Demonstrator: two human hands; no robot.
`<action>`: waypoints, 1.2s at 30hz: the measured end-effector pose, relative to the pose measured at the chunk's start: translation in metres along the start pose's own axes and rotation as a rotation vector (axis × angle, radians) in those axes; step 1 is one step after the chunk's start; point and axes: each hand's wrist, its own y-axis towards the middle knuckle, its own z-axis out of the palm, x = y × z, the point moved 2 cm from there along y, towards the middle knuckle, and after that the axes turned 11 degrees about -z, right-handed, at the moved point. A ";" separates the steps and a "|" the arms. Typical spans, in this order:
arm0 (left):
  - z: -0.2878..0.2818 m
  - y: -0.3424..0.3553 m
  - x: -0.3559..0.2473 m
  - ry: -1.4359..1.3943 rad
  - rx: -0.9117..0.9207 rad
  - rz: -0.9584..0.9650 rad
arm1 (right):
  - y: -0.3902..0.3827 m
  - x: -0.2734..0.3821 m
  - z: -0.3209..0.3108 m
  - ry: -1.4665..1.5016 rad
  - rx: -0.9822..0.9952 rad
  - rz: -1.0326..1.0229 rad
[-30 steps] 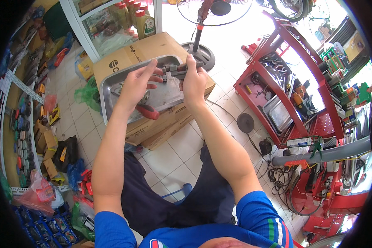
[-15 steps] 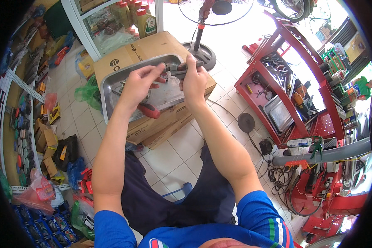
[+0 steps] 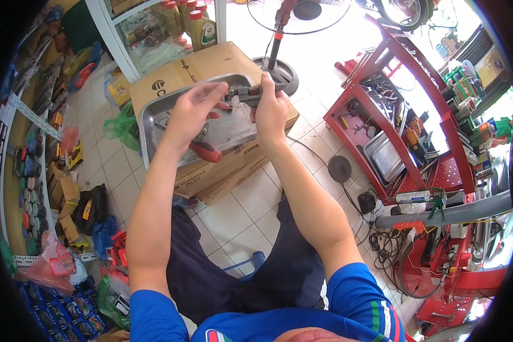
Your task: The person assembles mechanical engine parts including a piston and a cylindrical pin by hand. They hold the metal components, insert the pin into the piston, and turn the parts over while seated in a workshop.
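Note:
My right hand (image 3: 272, 111) is closed around a dark metal mechanical part (image 3: 246, 97), with the thumb up along its right end. A scrap of clear, whitish material hangs beneath the part; I cannot tell what it is. At the part's left end is my left hand (image 3: 194, 111), its fingers loosely apart and the tips close to the metal. Both hands are above a shallow metal tray (image 3: 144, 134). A tool with a red handle (image 3: 206, 151) lies across the tray's near edge under my left wrist. Small metal pieces in the tray are partly hidden by my left hand.
The tray rests on a cardboard box (image 3: 222, 57). Behind it are a glass cabinet with bottles (image 3: 202, 31) and a standing fan (image 3: 276, 43). A red tool cart (image 3: 347, 108) is at the right, with cables (image 3: 382, 251) on the tiles. Packed shelves (image 3: 31, 194) line the left.
My left fingers have loosened and drawn slightly back from the part's left end. My right hand has shifted a little and still grips the part.

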 end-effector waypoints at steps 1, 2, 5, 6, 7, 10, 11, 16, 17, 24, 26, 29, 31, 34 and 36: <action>-0.003 0.003 0.002 -0.016 0.002 -0.081 | -0.001 0.000 0.000 -0.007 0.004 0.004; -0.004 0.004 0.004 -0.012 0.011 -0.103 | -0.001 0.000 0.001 -0.004 0.008 0.005; 0.000 0.003 0.003 0.019 0.019 -0.035 | -0.002 -0.002 0.002 -0.001 0.017 -0.006; 0.005 -0.001 0.003 0.041 0.006 0.075 | -0.001 -0.003 0.002 -0.005 0.021 -0.018; 0.008 -0.004 0.001 0.062 -0.007 0.186 | -0.001 -0.003 0.001 -0.010 0.024 -0.031; 0.010 -0.008 -0.002 0.043 -0.015 0.143 | -0.001 -0.002 0.001 0.015 0.025 -0.009; 0.007 -0.003 0.000 0.021 -0.010 0.045 | -0.001 -0.002 0.001 0.012 0.027 -0.006; 0.000 0.004 0.008 0.034 0.046 -0.004 | -0.002 -0.002 0.002 -0.016 0.027 -0.030; 0.001 0.002 0.007 0.020 0.042 0.022 | -0.001 -0.002 0.001 -0.002 0.025 -0.021; 0.000 0.003 0.007 0.026 0.035 -0.047 | -0.002 -0.003 0.002 -0.021 0.016 -0.020; 0.003 0.000 0.006 0.052 0.035 0.027 | -0.002 -0.003 0.002 -0.024 0.009 -0.020; 0.007 -0.004 0.000 0.015 -0.010 0.003 | -0.001 -0.003 0.001 -0.001 0.013 -0.001; 0.002 0.002 0.002 -0.032 -0.044 -0.162 | -0.002 -0.001 0.002 -0.005 0.026 -0.005; 0.000 0.002 0.006 -0.006 0.002 -0.044 | 0.000 -0.004 0.001 -0.016 0.032 -0.041; 0.000 -0.001 0.003 -0.008 -0.001 -0.009 | -0.001 -0.003 0.001 0.003 0.019 -0.023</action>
